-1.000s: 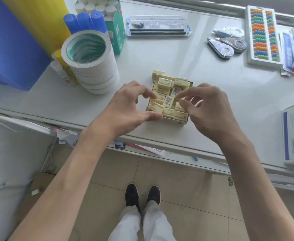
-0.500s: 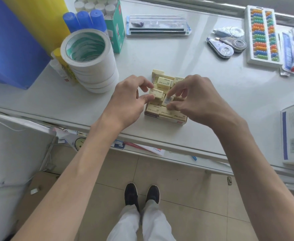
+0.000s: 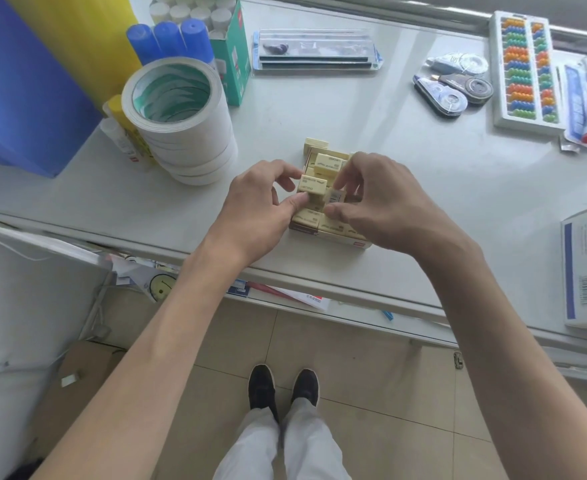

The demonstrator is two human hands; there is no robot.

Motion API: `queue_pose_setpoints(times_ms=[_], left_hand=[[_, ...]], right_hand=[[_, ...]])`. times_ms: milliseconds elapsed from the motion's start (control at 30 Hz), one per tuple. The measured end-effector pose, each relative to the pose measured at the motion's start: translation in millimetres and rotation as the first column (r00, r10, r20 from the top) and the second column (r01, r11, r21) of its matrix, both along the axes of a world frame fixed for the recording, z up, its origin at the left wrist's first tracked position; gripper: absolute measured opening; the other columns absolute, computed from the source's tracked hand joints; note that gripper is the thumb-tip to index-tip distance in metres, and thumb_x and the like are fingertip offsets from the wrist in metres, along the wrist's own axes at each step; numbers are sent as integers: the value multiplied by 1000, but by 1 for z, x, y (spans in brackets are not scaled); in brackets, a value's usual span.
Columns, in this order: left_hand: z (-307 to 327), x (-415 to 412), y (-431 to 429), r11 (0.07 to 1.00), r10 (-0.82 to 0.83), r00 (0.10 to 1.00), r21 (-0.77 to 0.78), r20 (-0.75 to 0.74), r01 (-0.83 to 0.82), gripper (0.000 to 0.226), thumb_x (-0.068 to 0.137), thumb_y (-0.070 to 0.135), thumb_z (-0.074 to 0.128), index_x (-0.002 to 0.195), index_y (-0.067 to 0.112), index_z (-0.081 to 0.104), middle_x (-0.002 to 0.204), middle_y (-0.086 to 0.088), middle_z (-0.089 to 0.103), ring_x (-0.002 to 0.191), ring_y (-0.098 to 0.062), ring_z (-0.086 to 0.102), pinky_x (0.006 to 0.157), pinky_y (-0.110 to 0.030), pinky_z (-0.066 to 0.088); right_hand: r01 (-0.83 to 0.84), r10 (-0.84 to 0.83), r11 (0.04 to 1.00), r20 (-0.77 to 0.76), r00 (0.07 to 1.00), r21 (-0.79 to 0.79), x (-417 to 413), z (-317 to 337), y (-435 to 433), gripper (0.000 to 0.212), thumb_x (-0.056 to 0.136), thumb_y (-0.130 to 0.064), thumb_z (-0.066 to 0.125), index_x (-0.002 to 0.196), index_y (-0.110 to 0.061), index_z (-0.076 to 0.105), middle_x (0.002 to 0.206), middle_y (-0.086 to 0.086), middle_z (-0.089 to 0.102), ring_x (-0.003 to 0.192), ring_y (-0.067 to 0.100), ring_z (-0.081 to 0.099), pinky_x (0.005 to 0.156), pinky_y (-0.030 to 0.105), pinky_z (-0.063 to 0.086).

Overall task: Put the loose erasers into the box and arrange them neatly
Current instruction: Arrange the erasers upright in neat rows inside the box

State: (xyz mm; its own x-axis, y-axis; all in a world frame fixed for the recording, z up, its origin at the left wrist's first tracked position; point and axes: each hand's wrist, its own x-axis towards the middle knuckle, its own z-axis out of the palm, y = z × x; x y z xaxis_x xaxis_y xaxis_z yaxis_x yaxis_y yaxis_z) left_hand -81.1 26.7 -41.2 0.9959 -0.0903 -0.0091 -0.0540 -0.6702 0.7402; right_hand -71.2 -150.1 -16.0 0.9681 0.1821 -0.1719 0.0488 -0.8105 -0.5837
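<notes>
Head view, looking down over a pale desk [image 3: 320,109] to the floor. Centre: a small open box [image 3: 340,237] stands close to the desk's near edge, partly filled with yellow erasers [image 3: 326,161]. Those at its far side lie untidily, some tilted, while a row lies flat along its near wall. A loose eraser [image 3: 316,144] sits on the desk just beyond the box's far left corner; whether it touches the box cannot be told. The left hand [image 3: 257,206] is over the box's left side, its fingers [image 3: 285,169] and thumb pinching a raised eraser [image 3: 313,185] by its far and near faces, printed top upward. The right hand [image 3: 382,202] is over the box's right side, fingers curled, thumb and forefinger pinching a barcode eraser [image 3: 334,196] just right of the raised one, the two touching or nearly so. Left of the box: a stack of white tape rolls [image 3: 181,133], with blue-capped glue sticks [image 3: 167,39] and a green carton [image 3: 235,64] beyond it. Far right: two correction tapes [image 3: 455,95] and a bead abacus [image 3: 524,67]. Near right: a white carton [image 3: 586,268] bearing a barcode. Below the desk: tiled floor and the person's black shoes [image 3: 285,386].
</notes>
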Motion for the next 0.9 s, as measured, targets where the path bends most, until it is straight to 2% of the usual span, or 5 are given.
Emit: queue_pose_setpoints(times_ms=[100,367,500,700,900], left_hand=[[0,0,0,1000,-1,1000,3,-4,1,26,87,31,68,112,24,65,98,7,62,62,-6,48,61,-4,37],[3,-12,4,1000,30,999,-5,32,-30,24,85,31,70,107,26,63,95,11,60,64,-7,50,62,-5,39],[4,-19,3,1000,-14,998,13,62,13,12,84,31,72,93,25,67,88,11,57,63,-6,47,62,-8,37],[3,-22,3,994,-101,995,36,-2,101,15,85,35,69,99,31,73,83,16,52,66,14,45,61,-5,30],[2,-23,0,989,-137,990,52,-28,138,19,89,34,65,108,35,70,86,14,50,70,16,45,68,-14,32]], right_hand=[[51,-55,996,50,997,78,-3,4,0,19,78,-23,78,89,-18,63,79,-8,56,73,4,51,57,14,36],[159,-174,954,38,984,253,-16,10,-17,12,80,-19,80,90,-21,74,85,-2,64,58,7,54,46,7,38],[188,-199,915,-4,980,358,-27,11,-27,14,79,-13,78,87,-23,75,83,1,70,73,14,70,58,15,52],[192,-212,943,42,976,273,-36,6,-34,10,79,-19,80,85,-26,75,76,-12,68,64,2,60,57,13,47],[190,-199,958,18,980,216,-35,1,-38,18,81,-19,78,99,-22,75,81,-14,66,62,-1,56,58,7,44]])
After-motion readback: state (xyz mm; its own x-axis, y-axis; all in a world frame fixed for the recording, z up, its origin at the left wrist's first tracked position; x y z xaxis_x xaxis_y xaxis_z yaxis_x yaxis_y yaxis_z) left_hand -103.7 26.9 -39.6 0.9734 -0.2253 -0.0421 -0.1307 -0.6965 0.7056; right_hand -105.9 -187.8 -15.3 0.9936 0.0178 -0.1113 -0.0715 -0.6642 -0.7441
